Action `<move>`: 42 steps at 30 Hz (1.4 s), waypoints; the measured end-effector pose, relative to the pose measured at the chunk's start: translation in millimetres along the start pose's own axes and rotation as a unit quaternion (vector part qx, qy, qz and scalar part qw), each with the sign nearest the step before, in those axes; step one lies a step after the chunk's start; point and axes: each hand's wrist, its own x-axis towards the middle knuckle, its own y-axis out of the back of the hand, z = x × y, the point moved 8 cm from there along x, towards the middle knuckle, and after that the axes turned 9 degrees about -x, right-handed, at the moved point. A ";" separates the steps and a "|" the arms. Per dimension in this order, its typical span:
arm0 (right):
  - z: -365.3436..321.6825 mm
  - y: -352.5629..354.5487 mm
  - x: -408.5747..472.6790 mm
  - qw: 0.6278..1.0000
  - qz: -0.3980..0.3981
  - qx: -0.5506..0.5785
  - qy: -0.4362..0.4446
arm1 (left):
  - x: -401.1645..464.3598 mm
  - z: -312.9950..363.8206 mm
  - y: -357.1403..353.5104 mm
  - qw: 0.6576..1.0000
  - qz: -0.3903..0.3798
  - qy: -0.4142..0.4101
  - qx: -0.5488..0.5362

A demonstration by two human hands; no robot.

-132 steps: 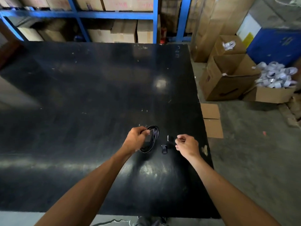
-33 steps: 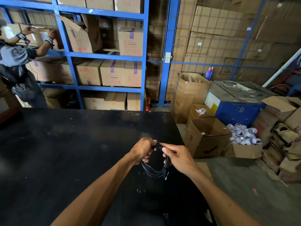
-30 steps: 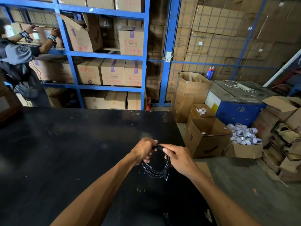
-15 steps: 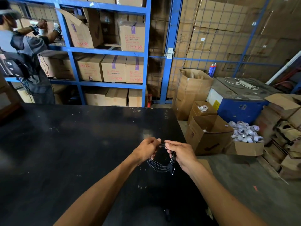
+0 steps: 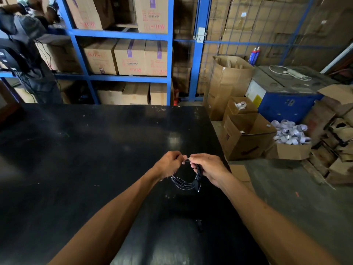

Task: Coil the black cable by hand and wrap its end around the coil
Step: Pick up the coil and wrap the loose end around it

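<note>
Black cable (image 5: 184,183) coil between hands

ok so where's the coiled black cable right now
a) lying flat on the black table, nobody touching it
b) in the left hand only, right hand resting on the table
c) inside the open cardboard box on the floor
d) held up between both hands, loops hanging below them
d: the left hand and right hand both pinch the top of the black cable, whose loops hang below them above the black table.

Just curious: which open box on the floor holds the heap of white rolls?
The low open box farthest right, piled with white rolls; its neighbours look nearly empty.
</note>
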 end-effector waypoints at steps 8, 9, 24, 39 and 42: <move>69.2 35.5 19.5 0.954 0.031 -0.290 -0.068 | 6.6 -56.1 11.8 0.997 0.060 0.058 -0.002; 83.7 36.3 18.5 0.937 0.004 -0.343 -0.072 | 7.8 -64.0 13.3 0.996 0.069 0.063 -0.004; 200.5 8.7 5.6 0.823 -0.050 -0.552 -0.122 | 17.9 -116.8 -14.6 0.989 0.055 0.123 0.057; 213.6 21.2 19.8 0.896 -0.035 -0.434 -0.092 | 17.5 -127.7 -28.3 0.988 0.047 0.138 0.046; 214.2 18.3 23.1 0.892 -0.068 -0.435 -0.101 | 19.3 -127.3 -28.7 0.988 0.046 0.137 0.052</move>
